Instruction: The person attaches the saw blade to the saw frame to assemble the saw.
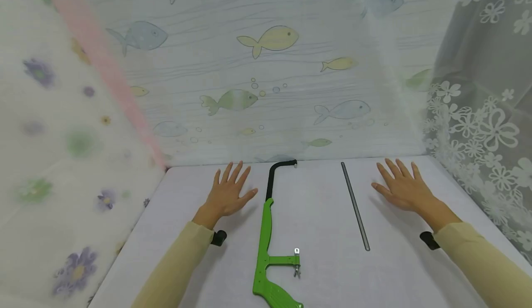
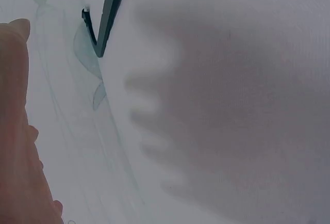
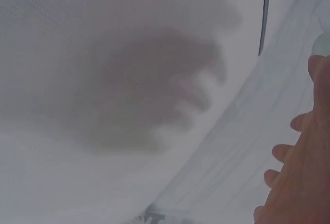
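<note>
A hacksaw frame (image 1: 262, 248) lies on the white table, with a green handle and a black bent front bar (image 1: 271, 178). A short green arm on it carries a metal pin with a wing nut (image 1: 297, 273). To its right lies a thin grey saw blade (image 1: 355, 206), apart from the frame. My left hand (image 1: 229, 196) hovers over the table left of the frame, fingers spread and holding nothing. Right of the blade, my right hand (image 1: 402, 189) is likewise raised with spread fingers, its palm bare. Both hands cast shadows on the cloth in the wrist views.
A white cloth covers the table (image 1: 320, 234). Behind it hangs a fish-patterned curtain (image 1: 266, 77). A flowered sheet (image 1: 62, 160) borders the left side, and a lace curtain (image 1: 490, 128) the right. Black wrist mounts (image 1: 218, 238) show under both sleeves.
</note>
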`<move>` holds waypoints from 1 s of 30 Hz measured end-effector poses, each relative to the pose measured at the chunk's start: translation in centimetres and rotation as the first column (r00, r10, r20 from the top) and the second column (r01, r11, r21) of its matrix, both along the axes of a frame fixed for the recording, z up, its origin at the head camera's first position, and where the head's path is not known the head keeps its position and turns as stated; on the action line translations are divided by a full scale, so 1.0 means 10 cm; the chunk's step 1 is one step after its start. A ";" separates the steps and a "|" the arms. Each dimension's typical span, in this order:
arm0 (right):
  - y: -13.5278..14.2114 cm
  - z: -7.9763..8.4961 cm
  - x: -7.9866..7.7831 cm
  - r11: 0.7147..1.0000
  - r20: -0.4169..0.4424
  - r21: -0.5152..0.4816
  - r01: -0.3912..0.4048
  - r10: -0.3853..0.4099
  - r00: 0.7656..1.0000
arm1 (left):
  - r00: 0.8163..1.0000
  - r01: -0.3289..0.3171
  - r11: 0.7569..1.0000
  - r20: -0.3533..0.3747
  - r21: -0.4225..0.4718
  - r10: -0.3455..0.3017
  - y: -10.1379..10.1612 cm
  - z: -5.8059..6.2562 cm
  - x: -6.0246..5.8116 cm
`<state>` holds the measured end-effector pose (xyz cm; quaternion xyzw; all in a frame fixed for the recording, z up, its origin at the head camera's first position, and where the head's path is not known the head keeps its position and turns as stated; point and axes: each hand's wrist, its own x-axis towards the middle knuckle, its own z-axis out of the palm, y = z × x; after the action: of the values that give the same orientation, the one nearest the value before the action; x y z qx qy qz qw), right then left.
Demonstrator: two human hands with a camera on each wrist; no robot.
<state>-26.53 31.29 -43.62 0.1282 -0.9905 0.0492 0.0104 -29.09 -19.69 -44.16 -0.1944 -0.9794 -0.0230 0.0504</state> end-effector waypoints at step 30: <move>-0.15 0.01 0.20 0.995 0.003 -0.084 -0.046 0.047 0.999 | 0.999 0.049 0.998 0.015 0.044 -0.050 0.03 -0.04 0.24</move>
<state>-24.50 29.83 -43.51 0.1506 -0.9843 0.0914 0.0121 -26.72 -19.40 -44.60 -0.2173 -0.9739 -0.0474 0.0460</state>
